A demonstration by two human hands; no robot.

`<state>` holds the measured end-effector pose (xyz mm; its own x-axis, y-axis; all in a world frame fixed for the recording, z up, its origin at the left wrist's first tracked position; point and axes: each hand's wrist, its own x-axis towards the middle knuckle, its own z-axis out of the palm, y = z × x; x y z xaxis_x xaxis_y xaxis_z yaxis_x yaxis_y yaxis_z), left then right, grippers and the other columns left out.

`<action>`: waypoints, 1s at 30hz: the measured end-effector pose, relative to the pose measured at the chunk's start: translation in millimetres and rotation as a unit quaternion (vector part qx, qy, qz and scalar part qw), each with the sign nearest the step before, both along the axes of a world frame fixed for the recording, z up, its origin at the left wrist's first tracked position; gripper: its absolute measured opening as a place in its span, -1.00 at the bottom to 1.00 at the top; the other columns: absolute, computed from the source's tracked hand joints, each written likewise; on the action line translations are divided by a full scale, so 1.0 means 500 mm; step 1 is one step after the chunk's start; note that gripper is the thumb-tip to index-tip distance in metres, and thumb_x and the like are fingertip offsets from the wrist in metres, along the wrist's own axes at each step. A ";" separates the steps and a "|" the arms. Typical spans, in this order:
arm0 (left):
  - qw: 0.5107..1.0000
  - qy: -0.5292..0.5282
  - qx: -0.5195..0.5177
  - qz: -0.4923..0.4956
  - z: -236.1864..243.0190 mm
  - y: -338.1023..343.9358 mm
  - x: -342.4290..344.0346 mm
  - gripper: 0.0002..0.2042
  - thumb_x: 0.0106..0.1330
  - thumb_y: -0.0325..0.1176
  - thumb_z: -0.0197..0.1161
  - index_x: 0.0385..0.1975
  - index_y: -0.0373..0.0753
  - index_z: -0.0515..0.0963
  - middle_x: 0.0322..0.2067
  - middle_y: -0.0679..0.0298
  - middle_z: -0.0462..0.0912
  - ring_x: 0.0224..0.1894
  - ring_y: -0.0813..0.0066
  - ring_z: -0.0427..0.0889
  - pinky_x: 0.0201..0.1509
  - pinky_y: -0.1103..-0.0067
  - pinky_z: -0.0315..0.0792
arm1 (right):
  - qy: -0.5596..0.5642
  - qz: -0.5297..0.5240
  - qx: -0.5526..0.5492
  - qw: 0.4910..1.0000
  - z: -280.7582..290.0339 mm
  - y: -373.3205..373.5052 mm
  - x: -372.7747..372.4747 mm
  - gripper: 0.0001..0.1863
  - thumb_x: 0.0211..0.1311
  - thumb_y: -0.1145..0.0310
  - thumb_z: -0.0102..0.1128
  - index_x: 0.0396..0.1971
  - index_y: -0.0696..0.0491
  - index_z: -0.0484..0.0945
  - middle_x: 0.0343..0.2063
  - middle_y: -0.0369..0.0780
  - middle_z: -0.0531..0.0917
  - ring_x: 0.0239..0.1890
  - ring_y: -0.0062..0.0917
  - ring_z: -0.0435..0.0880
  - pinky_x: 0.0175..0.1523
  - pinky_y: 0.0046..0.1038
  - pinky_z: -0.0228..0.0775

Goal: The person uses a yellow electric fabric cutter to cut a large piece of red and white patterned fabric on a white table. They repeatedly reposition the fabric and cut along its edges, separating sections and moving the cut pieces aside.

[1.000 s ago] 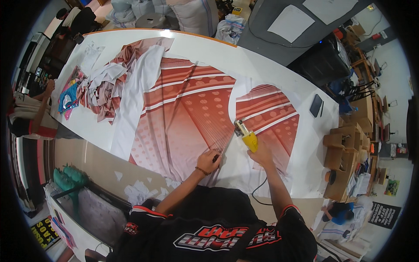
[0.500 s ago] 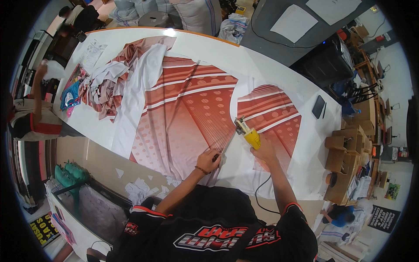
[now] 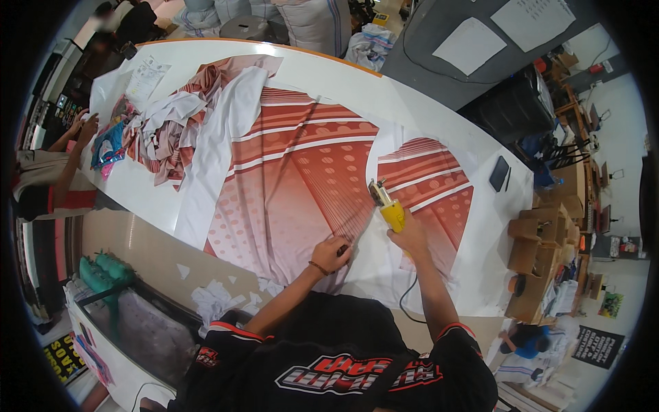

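My right hand (image 3: 410, 235) grips a yellow handheld electric cloth cutter (image 3: 392, 214), its metal head pointing away from me. That head sits in the gap between a large red-and-white patterned fabric panel (image 3: 302, 172) and a smaller rounded piece (image 3: 439, 185) of matching pattern. A cord trails from the cutter toward the table's near edge. My left hand (image 3: 330, 255) rests, fingers curled closed, on the large panel's near right part. A small dark thing shows at its fingers; its kind I cannot make out.
Crumpled fabric (image 3: 168, 130) and a white cloth strip (image 3: 206, 165) lie left on the white table (image 3: 329, 65). A phone (image 3: 500, 174) lies right. A co-worker's hands (image 3: 82, 127) are at the far left. Cardboard boxes (image 3: 525, 254) stand right; fabric scraps (image 3: 214, 300) lie below the near edge.
The cutter has shifted slightly away and left, its body turning more upright. My left hand stays nearly in place. The co-worker's hands have come lower, with the white sheet now at the table.
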<state>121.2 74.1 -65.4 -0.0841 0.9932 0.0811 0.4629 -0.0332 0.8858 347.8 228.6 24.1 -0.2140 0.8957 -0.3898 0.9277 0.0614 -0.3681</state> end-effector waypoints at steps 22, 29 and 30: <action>0.997 -0.004 0.051 -0.055 -0.034 -0.003 -0.025 -0.77 0.33 -0.13 0.38 -0.29 -0.17 0.62 -0.38 0.19 0.65 -0.36 0.12 0.70 -0.30 0.27 0.60 | 0.011 -0.171 0.004 0.985 0.015 0.038 -0.183 -0.31 0.05 0.06 0.47 0.08 0.21 0.49 -0.07 0.19 0.73 0.06 0.12 0.70 0.13 0.00 0.55; 0.997 -0.016 0.032 -0.067 -0.043 -0.004 -0.022 -0.79 0.32 -0.17 0.38 -0.34 -0.16 0.60 -0.39 0.22 0.65 -0.38 0.14 0.70 -0.31 0.28 0.59 | 0.021 -0.189 0.037 0.981 -0.025 0.085 -0.205 -0.32 0.07 0.08 0.45 0.05 0.27 0.49 -0.07 0.20 0.72 0.03 0.12 0.72 0.11 -0.02 0.56; 0.997 -0.020 0.031 -0.068 -0.047 -0.004 -0.022 -0.80 0.32 -0.18 0.38 -0.35 -0.16 0.60 -0.39 0.22 0.64 -0.39 0.14 0.69 -0.32 0.28 0.59 | 0.019 -0.190 0.034 0.981 -0.026 0.093 -0.211 -0.33 0.08 0.08 0.42 0.07 0.26 0.49 -0.06 0.20 0.72 0.04 0.11 0.72 0.12 -0.01 0.56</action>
<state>110.1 71.9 -88.9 0.0466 0.9889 0.1412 0.4149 -0.1478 0.8978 242.3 275.3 11.2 0.1268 0.9370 -0.3255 0.8744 -0.2606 -0.4093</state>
